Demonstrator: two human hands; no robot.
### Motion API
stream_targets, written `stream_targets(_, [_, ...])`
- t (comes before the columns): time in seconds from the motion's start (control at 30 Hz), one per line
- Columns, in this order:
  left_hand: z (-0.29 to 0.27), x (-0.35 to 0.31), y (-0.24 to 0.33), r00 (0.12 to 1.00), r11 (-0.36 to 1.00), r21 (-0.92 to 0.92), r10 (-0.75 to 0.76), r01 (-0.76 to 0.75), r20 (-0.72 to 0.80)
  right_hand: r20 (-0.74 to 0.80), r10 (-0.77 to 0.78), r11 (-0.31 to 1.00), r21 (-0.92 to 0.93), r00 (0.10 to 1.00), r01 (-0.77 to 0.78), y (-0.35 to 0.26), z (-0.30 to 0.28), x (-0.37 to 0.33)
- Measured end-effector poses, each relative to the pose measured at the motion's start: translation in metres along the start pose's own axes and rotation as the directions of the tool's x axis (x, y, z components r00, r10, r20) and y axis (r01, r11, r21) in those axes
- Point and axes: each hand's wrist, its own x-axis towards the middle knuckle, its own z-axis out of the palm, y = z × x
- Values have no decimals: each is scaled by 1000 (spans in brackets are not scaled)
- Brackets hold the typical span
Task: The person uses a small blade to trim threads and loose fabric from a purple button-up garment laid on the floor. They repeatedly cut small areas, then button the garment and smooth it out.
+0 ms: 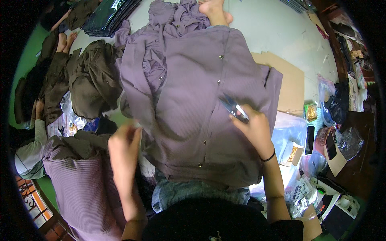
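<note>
A mauve ribbed button-up shirt [189, 108] lies spread across my lap and the work surface, its row of shiny snap buttons running down the front. My right hand [257, 129] is closed around a pair of thread snips [234, 107], whose dark pointed blades lie over the shirt beside the button row. At the shirt's left edge is my left hand [124, 146], its fingers bent but smeared by motion. Whether it holds anything cannot be made out.
Mauve ribbed garments [78, 176] are heaped at my left, with a dark brown garment [94, 80] beyond. Cardboard [289, 80] lies at right, near a small box of gold-coloured pieces [291, 154] and a phone [309, 139]. Co-workers sit at left; someone's bare feet [215, 12] are ahead.
</note>
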Motion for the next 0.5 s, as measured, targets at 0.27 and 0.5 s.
stream_targets(0.27, [132, 51, 80, 937, 801, -586, 287, -120, 201, -25, 9, 999, 36, 1000, -8, 9, -5, 28])
stream_targets(0.5, [148, 49, 74, 944, 808, -588, 225, -43, 240, 30, -13, 1000, 10, 999, 12, 18, -8, 48])
